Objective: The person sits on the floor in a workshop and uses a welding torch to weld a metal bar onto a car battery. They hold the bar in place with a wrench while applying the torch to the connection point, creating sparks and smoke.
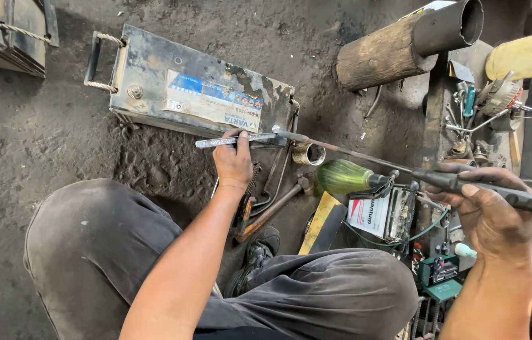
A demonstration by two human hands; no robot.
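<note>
The left hand (233,160) pinches a flat metal bar (235,140) lying lengthwise along the battery's (152,82) near edge, while the right hand (489,204), fist wrapped around the iron's (404,169) dark handle, aims its long shaft leftward, tip touching the bar's right end.

Battery (196,94) on the floor (33,138), rod (235,140) along its near edge (tool (404,171) tip touching), ring (309,153) and bottle (343,177) right, hammer (273,209) nearer, log (382,56) beyond.
</note>
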